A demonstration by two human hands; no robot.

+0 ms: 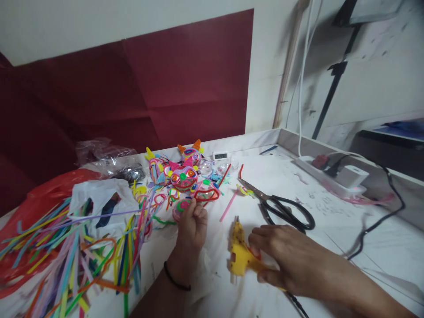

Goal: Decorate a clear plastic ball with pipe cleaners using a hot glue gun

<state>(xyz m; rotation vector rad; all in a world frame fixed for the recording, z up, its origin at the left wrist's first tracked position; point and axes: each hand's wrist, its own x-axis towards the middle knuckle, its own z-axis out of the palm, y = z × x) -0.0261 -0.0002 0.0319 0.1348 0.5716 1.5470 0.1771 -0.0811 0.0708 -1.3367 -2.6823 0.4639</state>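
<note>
Currently, the left hand (194,225) curls its fingers into a near-closed pinch just below a red pipe-cleaner outline (213,197); whether it holds that cannot be told. The right hand (278,251) bends loosely around the handle of a yellow hot glue gun (237,251), which lies on the white table (218,291) right of the left hand, nozzle pointing far; how firmly it grips is unclear. Black-handled scissors (293,211) lie just beyond the right hand, blades toward a pink stick (228,206). Farther left, colourful animal-face ornaments (183,177) crowd together beside a small white digital display (220,156). Loose pipe cleaners (71,251) sprawl across the near left, over a red plastic bag (59,185). At far right sits a white power strip (306,163).
</note>
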